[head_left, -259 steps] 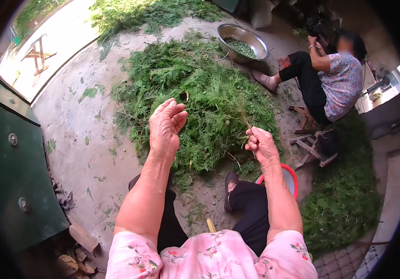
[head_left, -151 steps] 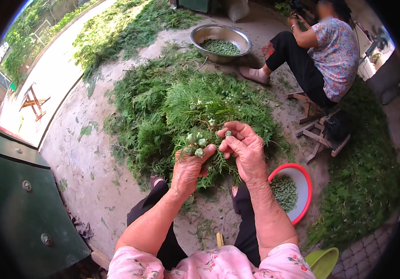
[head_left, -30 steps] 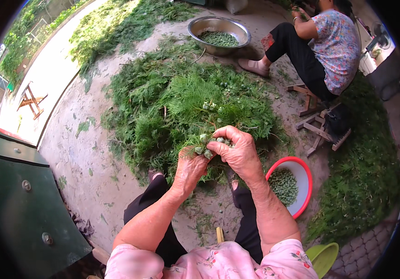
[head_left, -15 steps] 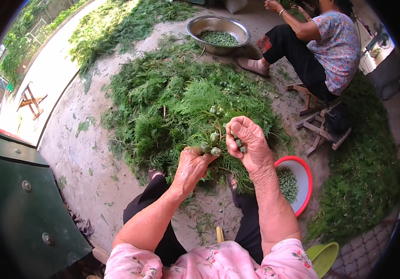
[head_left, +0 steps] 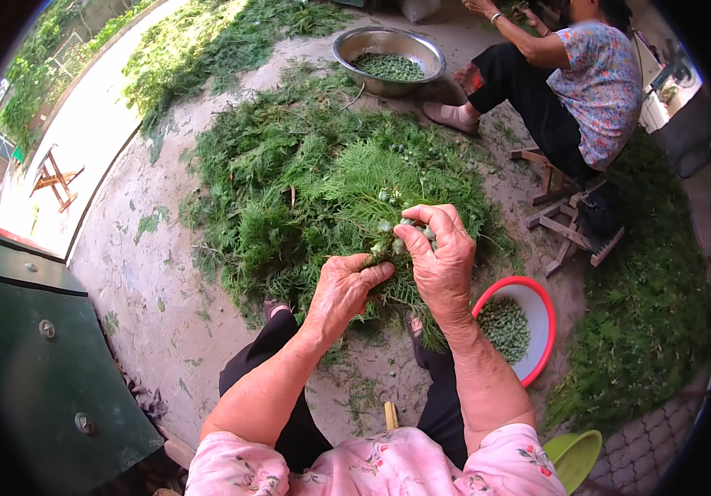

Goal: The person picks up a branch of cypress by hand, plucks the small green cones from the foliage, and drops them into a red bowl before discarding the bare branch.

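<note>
My left hand (head_left: 341, 291) is closed on the stem of a green conifer sprig (head_left: 368, 178) that carries several pale green cones (head_left: 379, 248). Thumb and forefinger of my right hand (head_left: 444, 263) pinch at a cone on this sprig. More green cones (head_left: 428, 233) sit inside the right hand's curled fingers, partly hidden. Below both hands lies a heap of cut conifer branches (head_left: 264, 186). Beside my right forearm a white basin with a red rim (head_left: 551, 331) holds many small green cones (head_left: 504, 329).
A metal basin (head_left: 347, 62) of green cones stands beyond the heap. At the far right another person (head_left: 595, 91) sits on a wooden stool (head_left: 547, 178), handling greenery. More branches (head_left: 628, 331) spread along the right. A dark green panel (head_left: 41, 372) stands at left, a yellow-green container (head_left: 575, 459) at lower right.
My right hand has lowered slightly and turned, bringing its thumb and forefinger onto a cone at the sprig. The left hand has barely moved.
</note>
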Available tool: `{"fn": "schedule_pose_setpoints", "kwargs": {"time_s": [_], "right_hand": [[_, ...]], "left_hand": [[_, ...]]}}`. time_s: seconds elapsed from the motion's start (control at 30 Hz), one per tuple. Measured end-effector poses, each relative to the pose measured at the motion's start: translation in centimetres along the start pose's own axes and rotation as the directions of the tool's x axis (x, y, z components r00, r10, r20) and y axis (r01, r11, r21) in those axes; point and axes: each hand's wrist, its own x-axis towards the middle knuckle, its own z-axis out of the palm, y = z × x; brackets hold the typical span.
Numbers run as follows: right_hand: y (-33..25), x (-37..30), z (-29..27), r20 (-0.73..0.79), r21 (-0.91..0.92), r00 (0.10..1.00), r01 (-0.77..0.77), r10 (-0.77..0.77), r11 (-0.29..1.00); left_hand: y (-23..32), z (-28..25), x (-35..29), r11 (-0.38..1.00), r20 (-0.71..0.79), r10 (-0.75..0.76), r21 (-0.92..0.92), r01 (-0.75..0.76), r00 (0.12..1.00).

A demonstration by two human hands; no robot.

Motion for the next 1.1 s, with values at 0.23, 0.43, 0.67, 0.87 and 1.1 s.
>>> {"fn": "schedule_pose_setpoints", "kwargs": {"time_s": [0.23,0.43,0.67,0.87,1.1], "right_hand": [[1.2,0.3,-0.3,-0.162,-0.054,0.985,0.053,-0.062,0.997],[1.1,1.1,-1.6,0.262,0.755,0.805,-0.515,0.533,0.406],[1.1,0.3,-1.8,0.462,0.488,0.859,-0.454,0.221,0.745],[-0.5,-0.6,-0.2,0.436,0.064,0.899,0.003,-0.031,0.998],[0.6,-0.1,-0.8,0.483,0.62,0.746,-0.661,0.458,0.423]], "left_hand": [[0.8,0.0,-0.4,0.999,0.006,-0.034,-0.005,0.034,0.999],[-0.8,-0.1,-0.2,0.994,-0.033,-0.109,0.001,0.109,0.993],[-1.4,0.2,0.4,0.987,-0.047,-0.02,0.16,0.027,0.999],[-2.7,0.2,0.6,0.955,-0.022,0.084,0.288,-0.074,0.996],[0.1,-0.1,0.1,1.0,0.03,-0.028,-0.007,0.029,0.999]]}}
